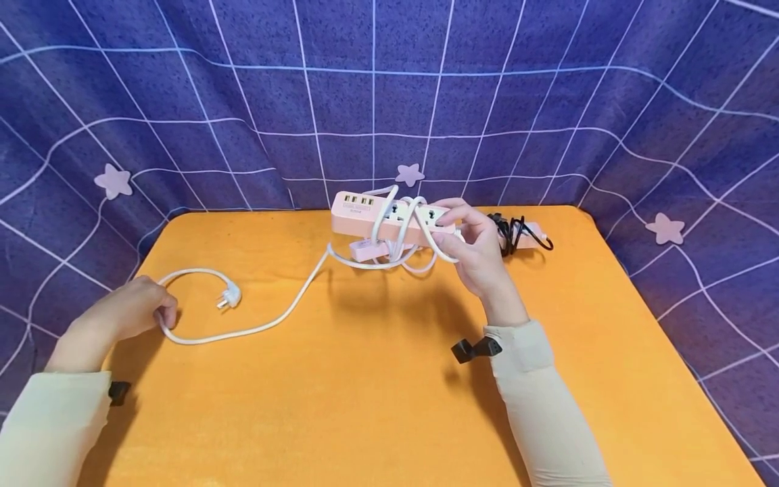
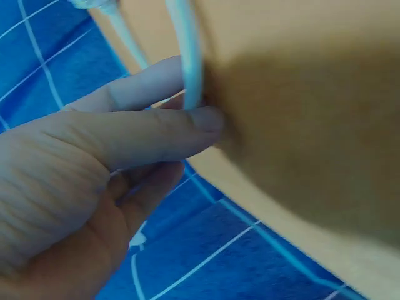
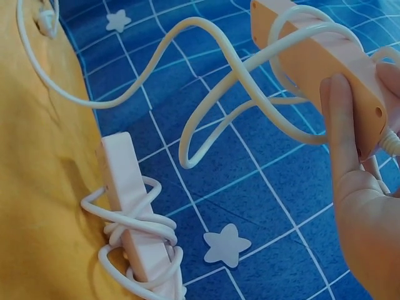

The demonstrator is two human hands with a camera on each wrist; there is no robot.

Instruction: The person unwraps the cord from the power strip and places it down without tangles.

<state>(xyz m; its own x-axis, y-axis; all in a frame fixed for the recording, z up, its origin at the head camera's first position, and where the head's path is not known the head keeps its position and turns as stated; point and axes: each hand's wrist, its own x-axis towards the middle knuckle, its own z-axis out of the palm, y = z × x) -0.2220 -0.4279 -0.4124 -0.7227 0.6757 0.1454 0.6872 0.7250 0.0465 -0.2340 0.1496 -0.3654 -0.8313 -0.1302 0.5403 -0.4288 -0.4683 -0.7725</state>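
Note:
My right hand (image 1: 477, 253) grips the right end of a pink power strip (image 1: 354, 225), thumb on the near side and fingers over the top. The strip is raised over the table, its USB ports facing up at the left end. Loops of its white cord (image 1: 255, 329) wrap loosely around it, and the free length runs left across the table. At the left edge, my left hand (image 1: 124, 311) pinches that cord between thumb and fingers, as the left wrist view shows closely. Beyond the pinch, the cord curves round to its white plug (image 1: 231, 295).
A second pink power strip (image 3: 125, 169), wrapped in its own cord, lies on the table behind the raised one. Behind my right hand sits a black cable bundle (image 1: 514, 233) with a pink block. A blue gridded curtain (image 1: 341, 101) encloses the orange table (image 1: 341, 412).

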